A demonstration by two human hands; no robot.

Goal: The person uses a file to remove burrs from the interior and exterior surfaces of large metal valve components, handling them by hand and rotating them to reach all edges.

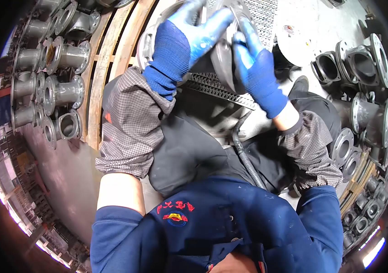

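A grey flanged metal casting (223, 66), like a valve body or pipe fitting, is at the top centre, partly cut off by the picture's edge. My left hand (194, 38), in a blue coated glove, lies over its upper left part with the fingers curled around it. On the other side my right hand (252, 59), gloved alike, grips the rim of the flange, its fingertips bent over the edge. The casting is tilted above a patterned metal grating (221, 93). My hands hide much of its middle.
A corrugated hose (247, 161) runs between my legs. Wooden pallet slats (105, 59) lie at the left. Rows of flanged pipe fittings (69, 57) stand beyond them; more flanged castings (362, 63) crowd the right. A pale round surface (294, 41) is at the upper right.
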